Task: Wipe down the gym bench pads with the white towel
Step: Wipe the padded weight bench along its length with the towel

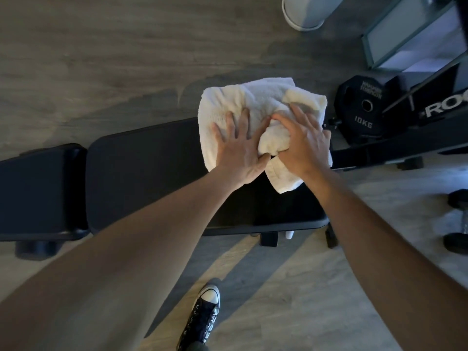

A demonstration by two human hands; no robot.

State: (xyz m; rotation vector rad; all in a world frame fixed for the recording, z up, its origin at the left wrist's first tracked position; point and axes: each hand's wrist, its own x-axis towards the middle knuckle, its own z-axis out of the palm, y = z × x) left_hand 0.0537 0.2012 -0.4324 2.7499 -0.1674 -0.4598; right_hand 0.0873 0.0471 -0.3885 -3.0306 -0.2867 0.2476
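white towel (255, 102) lying bunched on the far right end of the long bench pad (141, 173), overhanging its far edge. left hand (239, 150) pressing flat on it, fingers spread wide. right hand (301, 145) just beside, fingers closing over a raised fold. short bench pad (40, 191) sitting well left of both hands.

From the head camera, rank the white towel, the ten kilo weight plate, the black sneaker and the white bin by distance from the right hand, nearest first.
1. white towel, under the right hand.
2. weight plate, just to its right.
3. white bin, far top.
4. black sneaker, bottom, by the floor.
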